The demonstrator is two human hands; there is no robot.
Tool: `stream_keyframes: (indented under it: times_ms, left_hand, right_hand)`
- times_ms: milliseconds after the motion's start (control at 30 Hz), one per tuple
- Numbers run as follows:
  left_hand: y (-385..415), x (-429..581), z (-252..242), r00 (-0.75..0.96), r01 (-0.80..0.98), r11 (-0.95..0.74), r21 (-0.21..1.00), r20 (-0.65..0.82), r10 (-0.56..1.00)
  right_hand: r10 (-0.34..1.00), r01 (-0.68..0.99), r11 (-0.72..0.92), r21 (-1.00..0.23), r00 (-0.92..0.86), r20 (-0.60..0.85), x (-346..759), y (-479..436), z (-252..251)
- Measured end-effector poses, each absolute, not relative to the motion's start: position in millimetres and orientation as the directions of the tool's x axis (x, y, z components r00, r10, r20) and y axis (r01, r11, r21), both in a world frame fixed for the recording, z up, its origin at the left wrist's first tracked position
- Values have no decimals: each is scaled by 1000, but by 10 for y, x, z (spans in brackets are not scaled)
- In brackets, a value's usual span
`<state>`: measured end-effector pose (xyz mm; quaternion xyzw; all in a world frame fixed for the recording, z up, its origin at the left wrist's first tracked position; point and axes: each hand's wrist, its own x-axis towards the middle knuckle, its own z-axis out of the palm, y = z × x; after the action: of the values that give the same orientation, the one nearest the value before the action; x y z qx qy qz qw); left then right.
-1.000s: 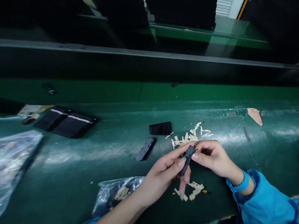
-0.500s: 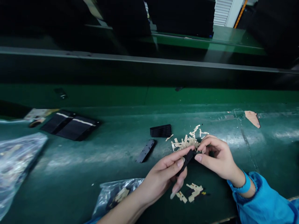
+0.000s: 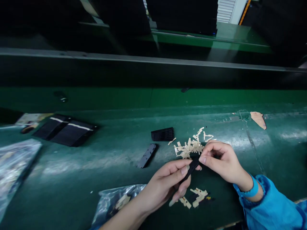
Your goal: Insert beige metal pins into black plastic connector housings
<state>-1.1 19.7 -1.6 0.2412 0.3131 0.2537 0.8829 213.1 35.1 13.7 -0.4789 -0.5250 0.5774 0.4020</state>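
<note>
**Small black part pinched between two hands over the green bench**

The left hand (image 3: 168,183) grips a slim black plastic strip (image 3: 191,168) between thumb and forefinger, its other fingers curled beneath. The right hand (image 3: 222,159), in a blue sleeve with a blue wristband (image 3: 251,191), closes its thumb and forefinger on the strip's upper end, so both hands are pinching the same piece. It is held just above the green work surface (image 3: 96,166), toward the near edge and right of the middle.

Just beyond the fingers lies a loose heap of pale tan paper scraps (image 3: 190,145), and a smaller scatter of tan scraps (image 3: 195,196) sits under the left hand by the near edge. A flat black perforated plate (image 3: 146,155) lies to the left, with a short stack of black plates (image 3: 162,134) behind it. A crinkled clear plastic bag (image 3: 115,201) rests at the near edge.

My worry is the grip: the strip is narrow and held only by fingertips, so a tug from the right hand could twist it loose and drop it among the scraps, where it would scatter them. A sleeve brushing the heap could do the same.
</note>
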Motion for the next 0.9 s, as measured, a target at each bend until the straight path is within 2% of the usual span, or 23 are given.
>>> stream_keyframes:
  times_ms: [167, 267, 367, 467, 533, 600, 667, 733, 800, 900]
  left_hand:
    - [201, -45, -20, 704, -270, 767, 582, -424, 570]
    - [230, -100, 5, 734, -176, 735, 655, -410, 541]
    - [266, -164, 70, 686, 49, 555, 831, -432, 586]
    - [289, -200, 158, 600, 254, 370, 893, -446, 664]
    - [307, -212, 214, 587, 310, 323, 894, -448, 674]
    - [336, -231, 257, 485, 368, 254, 894, -418, 768]
    - [370, -264, 283, 283, 448, 160, 880, -309, 908]
    - [391, -304, 294, 147, 502, 89, 860, -186, 971]
    - [390, -329, 296, 132, 518, 47, 854, -135, 982]
    - [364, -319, 305, 188, 536, 2, 844, -121, 975]
  right_hand:
    - [943, 2, -202, -979, -269, -195, 2145, 357, 122]
    - [890, -47, -307, -951, -368, -269, 2183, 390, 97]
    - [787, 6, -378, -926, -525, -325, 2210, 422, 102]
    - [657, 169, -384, -908, -641, -398, 2187, 459, 141]
    - [628, 249, -328, -911, -663, -407, 2163, 533, 169]
    - [715, 275, -258, -926, -590, -374, 2166, 667, 192]
    - [859, 304, -217, -928, -392, -329, 2208, 818, 211]
    - [924, 405, -195, -893, -229, -305, 2266, 898, 229]
    - [928, 552, -99, -828, -250, -277, 2298, 831, 250]
    - [816, 664, 171, -728, -510, -273, 2221, 470, 279]
